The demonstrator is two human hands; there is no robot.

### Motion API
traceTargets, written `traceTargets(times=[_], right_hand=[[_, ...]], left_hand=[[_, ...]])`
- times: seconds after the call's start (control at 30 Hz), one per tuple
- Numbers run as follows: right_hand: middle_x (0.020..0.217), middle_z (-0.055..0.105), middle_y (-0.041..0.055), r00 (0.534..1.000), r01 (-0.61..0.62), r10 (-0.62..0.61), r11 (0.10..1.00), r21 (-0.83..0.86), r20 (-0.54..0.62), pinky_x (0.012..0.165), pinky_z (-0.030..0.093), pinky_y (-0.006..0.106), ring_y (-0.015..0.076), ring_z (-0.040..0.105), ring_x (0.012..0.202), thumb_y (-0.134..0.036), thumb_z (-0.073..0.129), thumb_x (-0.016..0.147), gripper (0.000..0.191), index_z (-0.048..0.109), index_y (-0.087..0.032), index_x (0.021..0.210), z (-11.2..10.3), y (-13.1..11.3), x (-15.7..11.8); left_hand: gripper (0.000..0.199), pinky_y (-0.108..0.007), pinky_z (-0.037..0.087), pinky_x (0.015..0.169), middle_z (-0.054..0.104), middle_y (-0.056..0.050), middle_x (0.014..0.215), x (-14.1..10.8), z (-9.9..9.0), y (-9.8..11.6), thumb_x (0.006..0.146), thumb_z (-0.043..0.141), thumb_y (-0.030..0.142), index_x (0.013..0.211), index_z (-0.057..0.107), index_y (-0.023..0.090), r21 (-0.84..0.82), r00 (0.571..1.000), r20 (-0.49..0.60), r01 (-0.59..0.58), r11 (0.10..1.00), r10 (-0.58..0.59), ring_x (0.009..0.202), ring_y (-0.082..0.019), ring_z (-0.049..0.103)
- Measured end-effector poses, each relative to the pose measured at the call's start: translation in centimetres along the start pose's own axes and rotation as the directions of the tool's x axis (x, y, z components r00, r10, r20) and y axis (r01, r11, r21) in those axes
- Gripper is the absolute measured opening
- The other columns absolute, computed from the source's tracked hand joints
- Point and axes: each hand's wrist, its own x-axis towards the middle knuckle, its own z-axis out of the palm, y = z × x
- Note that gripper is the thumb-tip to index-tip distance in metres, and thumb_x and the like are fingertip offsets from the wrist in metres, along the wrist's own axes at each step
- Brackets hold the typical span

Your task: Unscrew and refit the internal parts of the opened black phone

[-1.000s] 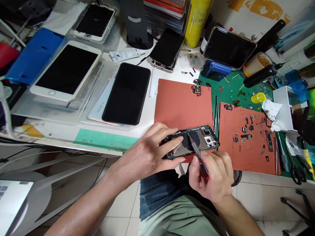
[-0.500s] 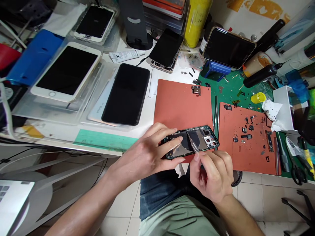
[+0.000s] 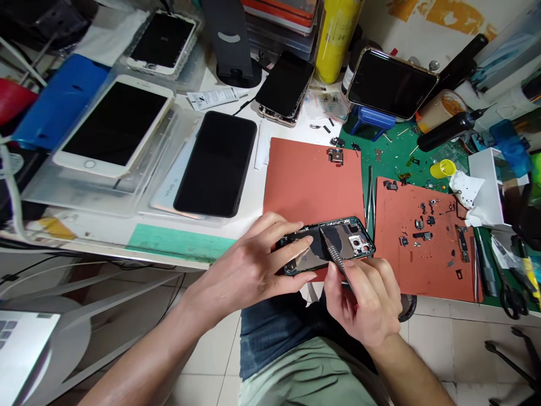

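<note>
A gutted phone housing (image 3: 347, 248) with a dark green rim lies at a slant over the front of the left brown mat, its inside facing up. My left hand (image 3: 257, 259) grips its left end, thumb along the near edge and fingers over the far edge and inside. In my right hand (image 3: 366, 299) is a slim metal tool (image 3: 333, 252) with a ribbed grip, pinched between thumb and fingers. Its pointed end reaches inside the housing, near the far rim, by a dark round patch. Whether the tip touches the housing I cannot tell.
Small phone parts (image 3: 421, 235) are scattered over the right brown mat (image 3: 406, 276). Tweezers (image 3: 369, 197) lie between the mats. A black phone (image 3: 216, 163) and a white phone (image 3: 114, 127) rest to the left. Scissors (image 3: 512, 299) lie at the right edge.
The tool in my right hand has shifted very slightly to the left inside the housing. My left hand keeps its hold, and the rest looks the same.
</note>
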Motion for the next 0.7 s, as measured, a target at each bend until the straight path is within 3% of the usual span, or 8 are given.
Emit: traceTargets(times=[0.13, 0.23, 0.33, 0.5, 0.7], right_hand=[[0.078, 0.073, 0.0055, 0.999, -0.038, 0.037, 0.999, 0.031, 0.019, 0.059, 0.057, 0.035, 0.0192, 0.064, 0.066, -0.004, 0.081, 0.09, 0.036, 0.068, -0.012, 0.123, -0.7, -0.2, 0.1], [0.086, 0.075, 0.0041, 0.982, -0.189, 0.19, 0.978, 0.086, -0.002, 0.059, 0.057, 0.034, 0.0186, 0.066, 0.069, -0.001, 0.082, 0.088, 0.048, 0.068, -0.018, 0.131, -1.8, -0.4, 0.9], [0.09, 0.076, 0.0029, 0.934, -0.349, 0.357, 0.927, 0.139, -0.034, 0.06, 0.057, 0.033, 0.018, 0.067, 0.07, -0.002, 0.084, 0.087, 0.05, 0.07, -0.023, 0.131, -2.1, 0.2, 2.4], [0.101, 0.079, 0.003, 0.814, -0.581, 0.564, 0.788, 0.202, 0.141, 0.073, 0.063, 0.03, 0.0179, 0.076, 0.085, -0.026, 0.078, 0.101, 0.018, 0.071, -0.025, 0.118, 0.1, 2.3, 5.1], [0.104, 0.079, 0.0034, 0.748, -0.663, 0.602, 0.696, 0.276, 0.278, 0.079, 0.066, 0.032, 0.0187, 0.079, 0.093, -0.039, 0.071, 0.105, 0.017, 0.068, -0.024, 0.112, 2.8, 2.9, 6.6]], left_hand=[[0.041, -0.047, 0.065, 0.088, 0.074, -0.016, 0.126, -0.2, 0.2, -0.1, 0.102, 0.078, 0.043, 0.13, 0.066, 0.016, 0.018, 1.0, -0.002, -0.015, 1.0, 0.015, 0.107, -0.029, 0.066], [0.044, -0.049, 0.065, 0.09, 0.073, -0.016, 0.128, -0.4, 0.3, -0.1, 0.101, 0.08, 0.042, 0.134, 0.066, 0.017, 0.038, 1.0, -0.007, -0.008, 0.999, 0.008, 0.108, -0.029, 0.065], [0.045, -0.05, 0.066, 0.09, 0.073, -0.018, 0.128, -0.4, 0.3, 0.1, 0.101, 0.08, 0.042, 0.135, 0.067, 0.016, 0.047, 1.0, -0.021, -0.008, 0.999, 0.009, 0.111, -0.03, 0.065], [0.044, -0.049, 0.067, 0.092, 0.073, -0.016, 0.127, -0.5, 0.3, 0.5, 0.101, 0.08, 0.043, 0.135, 0.068, 0.019, 0.098, 1.0, 0.012, 0.021, 0.995, -0.022, 0.116, -0.031, 0.067], [0.047, -0.053, 0.066, 0.096, 0.072, -0.016, 0.131, -0.6, 0.4, 0.5, 0.1, 0.078, 0.051, 0.134, 0.07, 0.019, 0.135, 0.999, 0.042, 0.019, 0.991, -0.025, 0.119, -0.033, 0.067]])
